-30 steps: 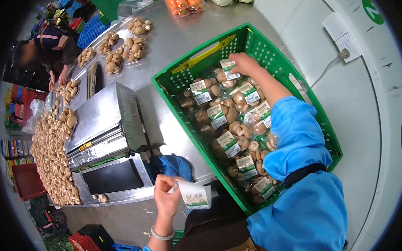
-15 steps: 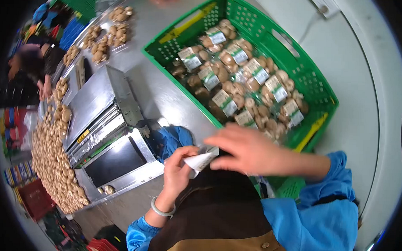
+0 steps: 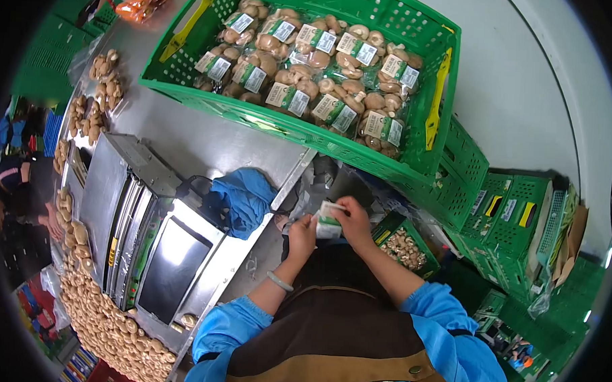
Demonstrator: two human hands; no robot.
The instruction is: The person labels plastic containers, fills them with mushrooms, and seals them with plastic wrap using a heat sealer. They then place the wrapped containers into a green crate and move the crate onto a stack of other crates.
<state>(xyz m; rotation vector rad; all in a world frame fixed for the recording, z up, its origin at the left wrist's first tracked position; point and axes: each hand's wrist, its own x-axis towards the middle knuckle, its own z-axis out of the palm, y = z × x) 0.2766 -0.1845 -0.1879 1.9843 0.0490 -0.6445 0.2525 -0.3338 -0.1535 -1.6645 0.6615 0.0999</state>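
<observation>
I see my left hand [image 3: 303, 233] and right hand [image 3: 353, 219] meeting close to my chest, below the edge of the steel table [image 3: 186, 136]. Both pinch a small white-and-green label strip [image 3: 328, 223] between them, fingers narrowed onto it. It is probably a sticker backing, though it is too small here to be sure. Just left of my left hand a blue cloth [image 3: 242, 199] lies on the table beside the sealing machine [image 3: 149, 233]. Farther up, well apart from my hands, the green crate [image 3: 301, 133] holds labelled mushroom packs [image 3: 289, 99]. Loose mushrooms [image 3: 106, 322] line the machine's far side.
</observation>
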